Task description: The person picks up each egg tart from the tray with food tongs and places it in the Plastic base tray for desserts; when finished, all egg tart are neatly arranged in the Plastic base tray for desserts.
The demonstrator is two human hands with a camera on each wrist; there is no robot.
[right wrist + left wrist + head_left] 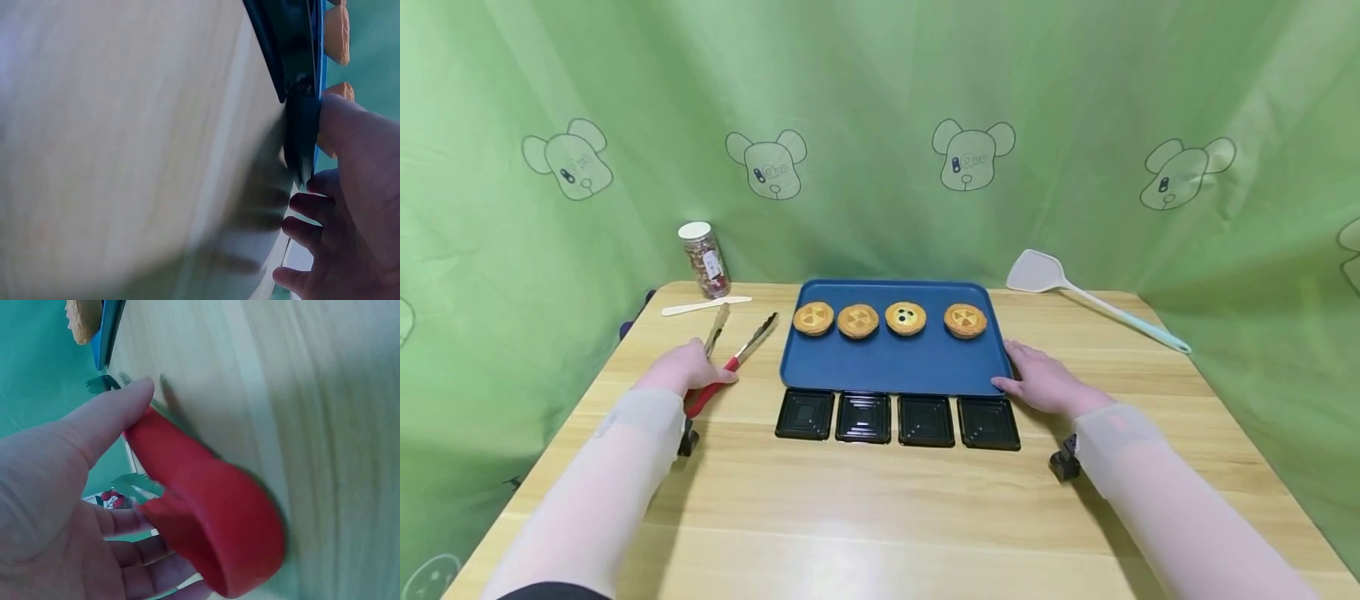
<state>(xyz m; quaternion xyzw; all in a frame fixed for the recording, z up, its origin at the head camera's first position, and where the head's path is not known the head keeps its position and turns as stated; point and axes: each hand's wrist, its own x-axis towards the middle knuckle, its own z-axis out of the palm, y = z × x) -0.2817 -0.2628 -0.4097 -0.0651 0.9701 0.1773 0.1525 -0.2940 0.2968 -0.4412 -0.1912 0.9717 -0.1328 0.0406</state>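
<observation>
My left hand [683, 367] grips a pair of red-handled tongs [703, 398], thumb on one arm and fingers along the other. The tongs' arms are spread, tips pointing away; the red handle [231, 525] fills the middle of the left wrist view. My right hand [1051, 379] rests at the right edge of a blue tray [887, 367], its thumb at the near corner and its fingers loosely spread along the side. Several round tarts stand in a row on the tray, one of them a tart with dark dots [906, 318], beside a wider gap before the rightmost tart [965, 321].
Several black square trays, the rightmost small tray [988, 423] among them, line the blue tray's near edge. A white-lidded jar [706, 260] and a pale knife [706, 306] lie at back left. A spatula [1090, 298] slants at back right. Green curtain [880, 100] surrounds the table.
</observation>
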